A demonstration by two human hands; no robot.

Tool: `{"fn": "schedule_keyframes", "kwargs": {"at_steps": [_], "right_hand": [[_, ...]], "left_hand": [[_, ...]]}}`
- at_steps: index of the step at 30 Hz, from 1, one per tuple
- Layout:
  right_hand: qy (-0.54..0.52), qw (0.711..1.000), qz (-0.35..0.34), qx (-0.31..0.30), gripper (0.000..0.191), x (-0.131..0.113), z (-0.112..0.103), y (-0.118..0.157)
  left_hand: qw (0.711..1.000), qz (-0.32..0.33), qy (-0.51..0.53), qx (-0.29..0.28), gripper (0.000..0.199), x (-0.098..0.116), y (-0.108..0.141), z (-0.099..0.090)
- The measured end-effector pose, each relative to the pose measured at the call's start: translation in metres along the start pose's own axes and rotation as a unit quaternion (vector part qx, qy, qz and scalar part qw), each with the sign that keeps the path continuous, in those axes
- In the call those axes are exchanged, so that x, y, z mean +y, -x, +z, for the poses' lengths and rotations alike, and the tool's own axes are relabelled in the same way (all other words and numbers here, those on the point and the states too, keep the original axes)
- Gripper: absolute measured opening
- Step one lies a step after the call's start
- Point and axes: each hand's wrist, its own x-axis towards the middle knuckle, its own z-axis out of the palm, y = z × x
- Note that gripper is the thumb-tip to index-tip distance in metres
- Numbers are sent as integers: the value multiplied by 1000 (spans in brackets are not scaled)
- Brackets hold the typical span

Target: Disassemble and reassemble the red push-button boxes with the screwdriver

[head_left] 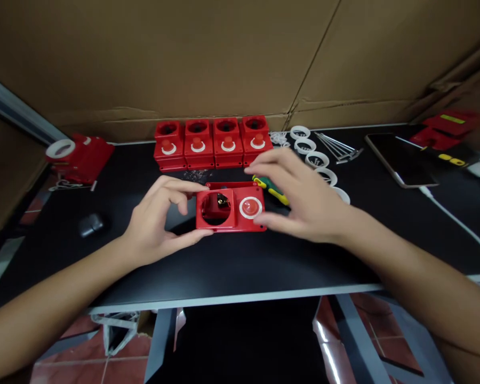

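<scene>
In the head view, the red housing (240,198) lies at the centre of the black table (232,272), its round opening toward 9 o'clock and its white-ringed button toward 3. The left hand (156,221), at 9 o'clock, grips the housing's end between thumb and forefinger. The right hand (306,200), at 3, is loosely spread; whether its thumb touches the housing I cannot tell. A green-and-yellow tool (272,188) lies partly beneath it. Four red units (199,158) stand at 12, white rings (317,159) at 2.
</scene>
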Motion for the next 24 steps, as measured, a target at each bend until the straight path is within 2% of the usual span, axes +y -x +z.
{"fn": "schedule_keyframes", "kwargs": {"at_steps": [3, 6, 10, 12, 15, 17, 20, 24], "right_hand": [[-22, 999, -8, -24, 93, -4, 23, 13], [-34, 999, -8, -29, 84, -10, 28, 16], [-22, 999, 7, -32, 69, -11, 24, 13], [-24, 999, 17, -32, 66, -9, 21, 13], [-30, 998, 41, -39, 64, -5, 18, 14], [-32, 996, 59, -52, 65, -2, 16, 14], [-37, 992, 86, -80, 67, 0, 16, 15], [-36, 990, 91, -100, 69, -2, 15, 16]], "left_hand": [[1000, -6, -6, 6, 47, 2, 2, 1], [1000, -16, 8, -2, 46, 2, 2, 0], [998, -43, 49, -8, 44, -4, 4, 2], [996, -65, 64, -24, 60, -9, 7, 4], [991, -89, 61, -78, 100, -19, 13, 8], [985, -106, 57, -122, 111, -24, 17, 10], [976, -134, 53, -163, 108, -27, 20, 13], [972, -159, 36, -172, 99, -24, 17, 11]]}}
